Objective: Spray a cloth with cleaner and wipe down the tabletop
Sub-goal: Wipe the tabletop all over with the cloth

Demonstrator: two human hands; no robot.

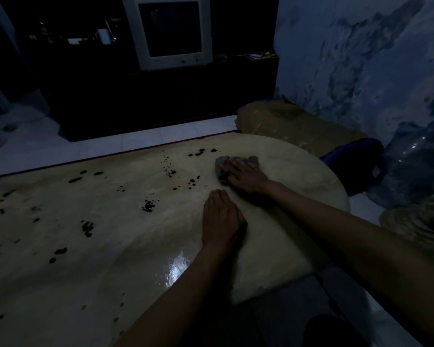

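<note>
Wiping the far right of the table

My right hand (246, 175) presses flat on the small grey rag (222, 166) on the pale brown tabletop (110, 234). Black spots (169, 169) lie just left. My left hand (222, 217) rests nearer me, holding nothing.

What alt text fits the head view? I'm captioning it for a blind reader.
In a dim room, the right hand presses a grey cloth flat on a tan tabletop dotted with dark spots, while the left hand rests on the surface nearby. An old monitor stands beyond.
</note>
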